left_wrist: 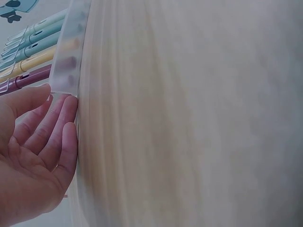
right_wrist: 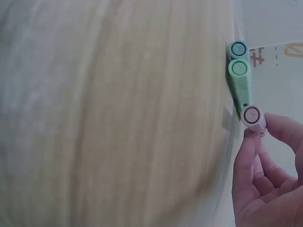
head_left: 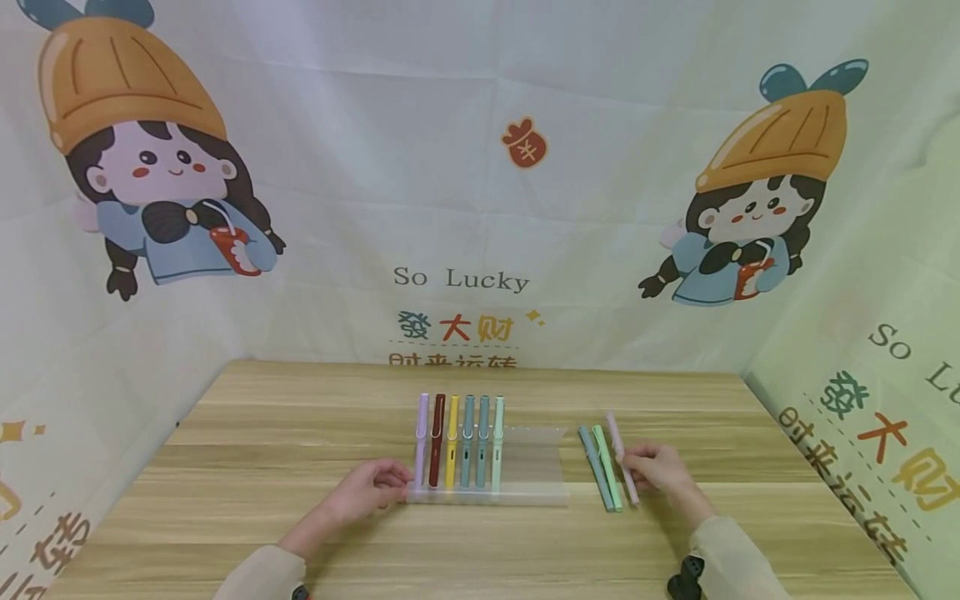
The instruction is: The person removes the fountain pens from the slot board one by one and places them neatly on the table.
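Note:
A clear plastic pen sleeve lies on the table with pens in a row in it: a lilac pen, a dark red pen, a yellow pen, two blue-grey pens and a pale mint pen. At its near left corner, my left hand pinches the edge between thumb and fingers. Over to the right, my right hand pinches a pale pink pen between thumb and fingers. Beside that pen lie a green pen and a blue-grey pen, close together and slanted.
The wooden table runs back to a printed cloth backdrop, which also closes off both sides. Bare tabletop shows between the sleeve and the loose pens. A dark wrist device sits at the right sleeve cuff.

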{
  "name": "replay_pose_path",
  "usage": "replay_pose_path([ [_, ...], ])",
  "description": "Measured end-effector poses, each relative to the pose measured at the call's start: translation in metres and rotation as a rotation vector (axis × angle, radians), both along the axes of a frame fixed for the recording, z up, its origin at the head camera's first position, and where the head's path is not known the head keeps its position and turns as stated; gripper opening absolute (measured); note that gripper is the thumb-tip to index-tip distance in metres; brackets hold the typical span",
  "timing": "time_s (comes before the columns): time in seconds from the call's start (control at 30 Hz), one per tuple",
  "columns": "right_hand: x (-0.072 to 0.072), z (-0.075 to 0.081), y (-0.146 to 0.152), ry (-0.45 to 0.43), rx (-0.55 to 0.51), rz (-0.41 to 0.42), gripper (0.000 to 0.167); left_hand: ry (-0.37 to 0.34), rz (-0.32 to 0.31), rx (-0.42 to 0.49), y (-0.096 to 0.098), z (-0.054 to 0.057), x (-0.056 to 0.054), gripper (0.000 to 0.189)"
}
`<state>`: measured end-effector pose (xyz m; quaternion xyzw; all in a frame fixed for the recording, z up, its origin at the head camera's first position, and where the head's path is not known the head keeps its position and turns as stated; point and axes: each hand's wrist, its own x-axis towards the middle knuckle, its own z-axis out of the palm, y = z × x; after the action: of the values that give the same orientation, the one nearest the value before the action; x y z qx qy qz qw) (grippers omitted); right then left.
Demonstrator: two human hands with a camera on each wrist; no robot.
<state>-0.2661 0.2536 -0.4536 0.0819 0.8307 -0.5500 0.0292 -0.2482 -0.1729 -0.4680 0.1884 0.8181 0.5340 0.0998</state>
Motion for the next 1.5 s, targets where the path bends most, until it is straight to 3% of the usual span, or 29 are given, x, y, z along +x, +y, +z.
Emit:
replay_pose_path([
  [0.23, 0.001, -0.0015, -0.0001, -0.002, 0.116, 0.011, 0.026, -0.001, 0.01, -0.001, 0.0001, -0.0012, -0.0008, 0.019],
  [0.43, -0.0002, -0.0024, -0.0018, 0.001, 0.154, 0.006, 0.023, 0.001, 0.009, -0.006, 0.0, -0.0014, -0.0011, 0.019],
  [1.5, -0.0007, -0.0029, -0.003, 0.002, 0.158, 0.005, 0.023, 0.007, -0.018, 0.008, -0.0003, 0.0041, 0.0017, 0.021],
])
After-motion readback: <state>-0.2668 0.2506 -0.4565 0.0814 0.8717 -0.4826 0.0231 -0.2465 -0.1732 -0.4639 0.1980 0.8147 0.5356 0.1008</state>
